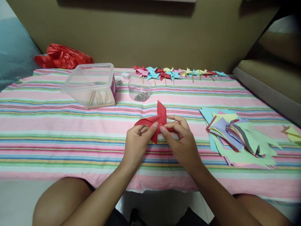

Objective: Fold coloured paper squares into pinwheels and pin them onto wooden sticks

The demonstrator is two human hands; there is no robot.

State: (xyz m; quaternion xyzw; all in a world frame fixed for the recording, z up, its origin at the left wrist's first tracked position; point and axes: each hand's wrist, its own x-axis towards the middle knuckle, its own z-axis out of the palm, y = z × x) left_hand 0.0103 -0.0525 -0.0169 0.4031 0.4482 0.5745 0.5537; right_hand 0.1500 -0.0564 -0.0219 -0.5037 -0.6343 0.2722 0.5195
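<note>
A red paper pinwheel (pixel 161 110) with folded blades is held just above the striped cloth, in front of me. My left hand (pixel 140 135) pinches it from the left, thumb pressed near its centre. From the right, my right hand (pixel 180 133) grips it too, its thumb beside the left thumb and its fingers along the right blade. Both thumbs cover the middle of the pinwheel, so I cannot tell whether a pin is there. Beyond the hands stands a round clear tub (pixel 139 89) with small silvery metal pieces (pixel 142 96) inside.
A clear plastic box (pixel 87 75) with wooden sticks (pixel 101 98) stands left. Finished pinwheels (pixel 153 74) in several colours lie along the back. Coloured paper sheets (pixel 242 135) are piled at right. A red plastic bag (pixel 66 56) sits back left on the striped cloth (pixel 70 125).
</note>
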